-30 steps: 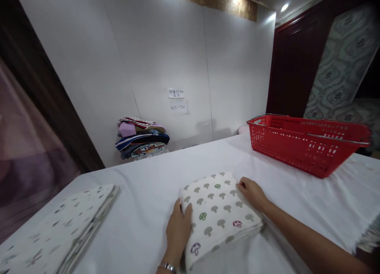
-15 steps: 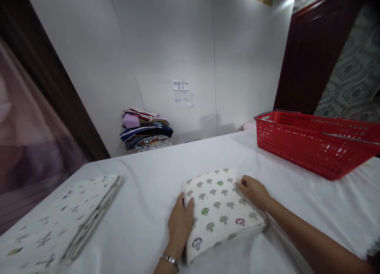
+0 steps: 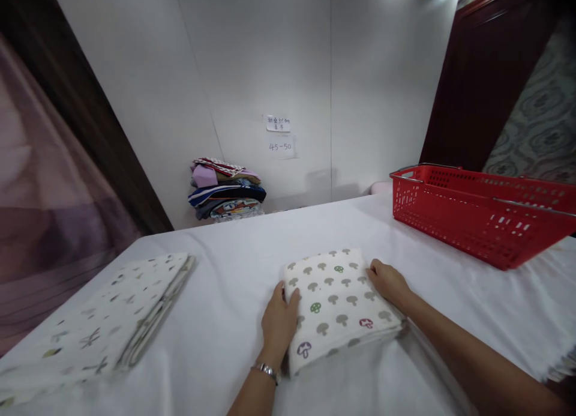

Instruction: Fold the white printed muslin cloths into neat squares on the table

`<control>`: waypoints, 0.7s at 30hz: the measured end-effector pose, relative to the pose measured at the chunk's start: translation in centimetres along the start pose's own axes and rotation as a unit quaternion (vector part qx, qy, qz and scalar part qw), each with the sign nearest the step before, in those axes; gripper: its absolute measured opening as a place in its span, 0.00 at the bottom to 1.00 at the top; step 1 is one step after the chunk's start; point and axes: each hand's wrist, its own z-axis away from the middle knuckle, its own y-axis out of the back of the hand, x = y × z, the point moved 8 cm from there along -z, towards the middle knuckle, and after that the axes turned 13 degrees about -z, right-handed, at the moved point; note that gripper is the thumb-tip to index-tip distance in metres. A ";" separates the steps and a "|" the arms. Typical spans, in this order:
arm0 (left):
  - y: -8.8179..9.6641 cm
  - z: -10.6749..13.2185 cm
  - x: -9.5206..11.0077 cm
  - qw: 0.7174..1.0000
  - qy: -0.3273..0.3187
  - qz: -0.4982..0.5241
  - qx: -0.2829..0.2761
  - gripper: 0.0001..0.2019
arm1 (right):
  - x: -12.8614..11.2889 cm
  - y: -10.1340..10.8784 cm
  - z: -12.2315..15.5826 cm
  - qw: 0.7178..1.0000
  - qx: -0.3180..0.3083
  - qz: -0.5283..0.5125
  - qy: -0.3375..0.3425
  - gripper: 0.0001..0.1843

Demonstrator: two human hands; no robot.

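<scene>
A folded white cloth with a mushroom print [image 3: 337, 305] lies on the white-covered table [image 3: 234, 284] in front of me. My left hand [image 3: 279, 323] grips its left edge, thumb on top and fingers curled at the side. At the cloth's right edge rests my right hand [image 3: 389, 284], with its fingers curled against the fabric. A watch shows on my left wrist.
A second folded cloth with a leaf print [image 3: 108, 317] lies at the table's left. A red plastic basket [image 3: 477, 215] stands at the back right. A stack of folded fabrics [image 3: 227, 191] sits against the white wall, below two paper notes [image 3: 279, 134].
The view has tilted down and shifted slightly. Both hands stay on the mushroom cloth's edges, which sits a little squarer than before.
</scene>
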 end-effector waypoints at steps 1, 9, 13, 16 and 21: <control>0.0 0.0 0.0 1.000 0.001 -0.001 0.000 0.30 | -0.1 0.0 0.0 1.000 -0.002 0.002 0.002 0.10; 0.2 0.5 0.3 1.000 -0.006 0.002 0.013 0.29 | -0.1 0.0 -0.1 1.000 -0.013 -0.005 -0.003 0.11; 0.2 0.6 0.3 1.000 -0.006 0.001 0.017 0.28 | -0.4 0.2 -0.8 1.000 -0.009 -0.001 -0.004 0.11; 0.2 0.5 0.2 1.000 -0.007 -0.002 0.016 0.27 | -1.2 0.3 -1.5 1.000 -0.002 -0.002 0.004 0.13; 0.3 0.4 0.1 1.000 -0.008 -0.004 0.016 0.27 | -1.6 0.2 -2.0 1.000 0.013 -0.018 0.010 0.12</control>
